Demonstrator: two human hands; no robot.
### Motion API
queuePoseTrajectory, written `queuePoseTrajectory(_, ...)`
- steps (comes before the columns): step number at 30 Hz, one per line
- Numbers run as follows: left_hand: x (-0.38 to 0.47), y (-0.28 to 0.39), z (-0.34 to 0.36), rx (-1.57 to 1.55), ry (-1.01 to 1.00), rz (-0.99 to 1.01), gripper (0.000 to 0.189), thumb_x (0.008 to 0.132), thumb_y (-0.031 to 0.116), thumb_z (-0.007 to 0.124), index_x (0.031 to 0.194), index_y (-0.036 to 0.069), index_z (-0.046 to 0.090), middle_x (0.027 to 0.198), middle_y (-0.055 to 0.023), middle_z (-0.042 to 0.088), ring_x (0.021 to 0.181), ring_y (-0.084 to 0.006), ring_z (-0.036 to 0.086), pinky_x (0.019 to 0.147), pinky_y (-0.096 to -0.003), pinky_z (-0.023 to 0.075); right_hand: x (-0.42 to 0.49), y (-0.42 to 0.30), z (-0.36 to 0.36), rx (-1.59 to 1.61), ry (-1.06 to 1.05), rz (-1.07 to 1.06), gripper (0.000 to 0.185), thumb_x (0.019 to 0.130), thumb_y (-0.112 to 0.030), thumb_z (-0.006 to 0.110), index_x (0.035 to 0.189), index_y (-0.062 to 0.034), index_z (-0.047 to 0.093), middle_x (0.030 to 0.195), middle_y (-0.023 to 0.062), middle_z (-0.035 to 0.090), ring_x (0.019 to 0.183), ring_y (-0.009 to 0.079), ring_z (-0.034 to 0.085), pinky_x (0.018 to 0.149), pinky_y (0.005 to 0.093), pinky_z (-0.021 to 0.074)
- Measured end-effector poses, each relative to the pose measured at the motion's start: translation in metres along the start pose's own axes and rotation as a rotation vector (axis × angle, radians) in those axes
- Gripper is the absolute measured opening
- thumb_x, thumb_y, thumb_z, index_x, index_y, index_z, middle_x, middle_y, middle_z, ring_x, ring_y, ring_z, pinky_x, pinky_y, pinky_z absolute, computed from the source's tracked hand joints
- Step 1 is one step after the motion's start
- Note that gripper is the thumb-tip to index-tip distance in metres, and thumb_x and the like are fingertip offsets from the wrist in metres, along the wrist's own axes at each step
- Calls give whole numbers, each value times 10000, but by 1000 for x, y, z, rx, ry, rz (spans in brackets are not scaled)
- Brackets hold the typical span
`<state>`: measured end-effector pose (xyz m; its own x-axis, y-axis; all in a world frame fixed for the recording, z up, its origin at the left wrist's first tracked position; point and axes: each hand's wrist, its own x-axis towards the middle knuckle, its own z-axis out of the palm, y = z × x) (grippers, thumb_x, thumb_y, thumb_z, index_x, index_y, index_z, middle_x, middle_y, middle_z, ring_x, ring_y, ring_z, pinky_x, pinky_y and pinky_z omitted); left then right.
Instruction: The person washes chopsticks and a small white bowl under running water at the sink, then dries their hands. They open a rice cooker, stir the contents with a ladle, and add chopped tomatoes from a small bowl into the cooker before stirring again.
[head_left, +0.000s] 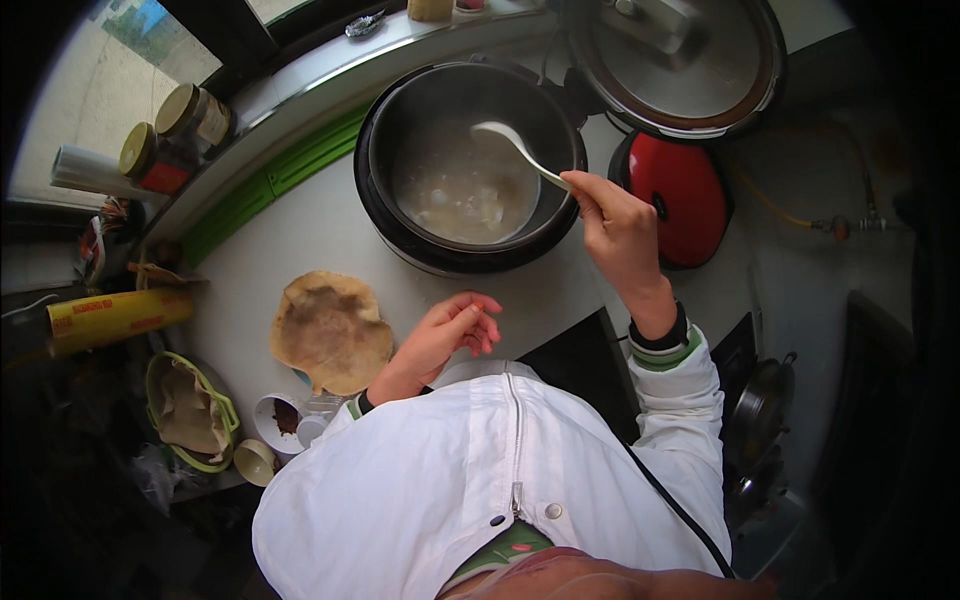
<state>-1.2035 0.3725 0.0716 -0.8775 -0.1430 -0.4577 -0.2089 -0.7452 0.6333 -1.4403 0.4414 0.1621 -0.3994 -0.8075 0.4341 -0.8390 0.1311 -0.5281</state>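
My right hand (616, 231) grips the handle end of a white spoon (510, 137). The spoon's bowl hangs over an electric pressure cooker (469, 264), above the liquid and touching nothing. Cloudy, steaming soup (465, 191) with pale pieces in it fills the bottom of the dark inner pot. The cooker's hinged lid (675, 67) stands raised at the back right. In front of the cooker, close to my jacket, my left hand (454, 326) has loosely bent fingers, with no held object visible. A small orange spot shows at its thumb tip; I cannot tell what it is.
A tan, stained, roundish sheet (330, 334) lies left of my left hand. Beyond it are a white bowl (266, 424) with dark red bits, a green basket (229, 412) and a yellow cling-film box (120, 319). A red-topped appliance (679, 199) stands right of the cooker. Jars (178, 112) line the sill.
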Motion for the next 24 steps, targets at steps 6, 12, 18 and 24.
queuePoseTrajectory(6, 1, -1, 2, 17, -2, -24, 251, 1028, 220, 409, 1115, 35, 554, 866, -61, 631, 764, -132, 590, 690, -261, 471, -1, -4, -6, 27, 51, -20, 192, 843, 3, 630, 1017, -68, 670, 746, 138, 633, 630, 308, 630, 535, 343, 480)
queuePoseTrajectory(12, 2, -1, 2, 5, -7, -36, 270, 1026, 214, 402, 1134, 20, 556, 877, -63, 630, 751, -124, 588, 697, -257, 469, -3, -6, -4, -52, 52, -71, 214, 844, 12, 621, 1029, -84, 668, 734, 117, 617, 607, 296, 614, 510, 341, 460)
queuePoseTrajectory(18, 5, 0, 4, 18, -11, -57, 272, 1023, 211, 405, 1140, 17, 555, 879, -63, 629, 758, -124, 587, 703, -258, 470, -8, -3, 1, -29, 93, -50, 210, 843, 11, 619, 1023, -89, 661, 738, 111, 614, 612, 292, 612, 507, 343, 455)
queuePoseTrajectory(24, 4, 0, 7, 35, -31, -46, 268, 1024, 212, 404, 1135, 21, 555, 876, -61, 628, 753, -121, 586, 695, -254, 466, -11, -1, 3, -42, 118, -25, 222, 843, 9, 626, 1036, -91, 672, 732, 110, 614, 595, 286, 606, 509, 343, 459)
